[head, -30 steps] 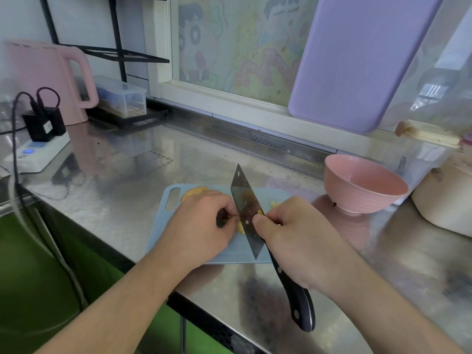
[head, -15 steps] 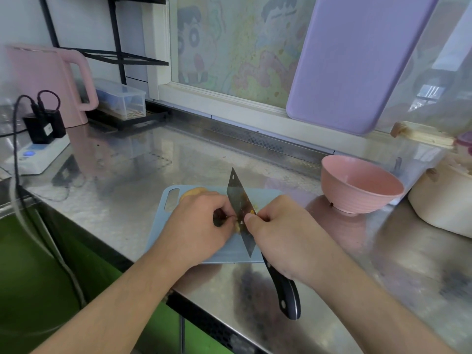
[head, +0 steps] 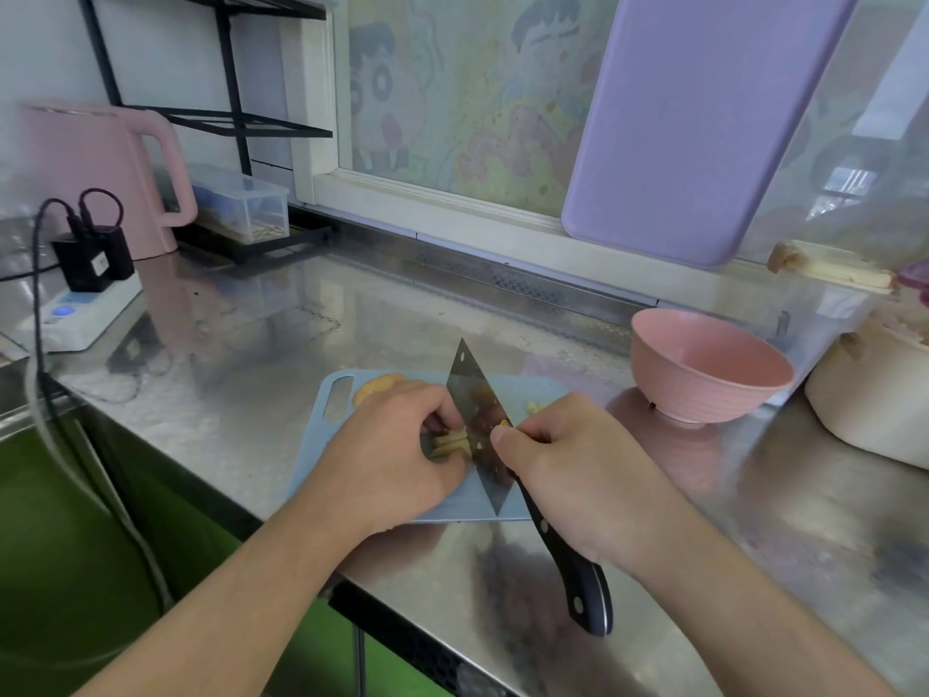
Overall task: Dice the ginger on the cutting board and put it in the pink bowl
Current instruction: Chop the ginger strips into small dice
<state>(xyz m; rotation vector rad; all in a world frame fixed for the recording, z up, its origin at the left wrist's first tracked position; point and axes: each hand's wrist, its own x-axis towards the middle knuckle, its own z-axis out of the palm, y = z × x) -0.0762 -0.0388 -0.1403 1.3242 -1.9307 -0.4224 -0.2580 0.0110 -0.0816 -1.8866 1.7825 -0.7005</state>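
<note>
A light blue cutting board (head: pixel 545 389) lies on the steel counter. On it, pale ginger strips (head: pixel 449 441) lie under the curled fingers of my left hand (head: pixel 397 455), which holds them down. My right hand (head: pixel 578 470) grips a knife (head: pixel 477 415) with a black handle; its blade stands against the strips, tip pointing away from me. A larger ginger piece (head: pixel 379 385) rests at the board's far left. A few cut bits (head: pixel 534 407) lie right of the blade. The pink bowl (head: pixel 709 367) stands right of the board.
A pink kettle (head: pixel 95 178), a power strip with plugs (head: pixel 85 304) and a clear box (head: pixel 241 206) stand at the back left. A purple board (head: pixel 704 118) leans on the window. A cream container (head: pixel 874 399) sits at the far right. The counter edge is near me.
The knife blade has risen and come down again on the ginger strips, shifting slightly left. My left hand has stayed on the strips. The camera view has shifted a little.
</note>
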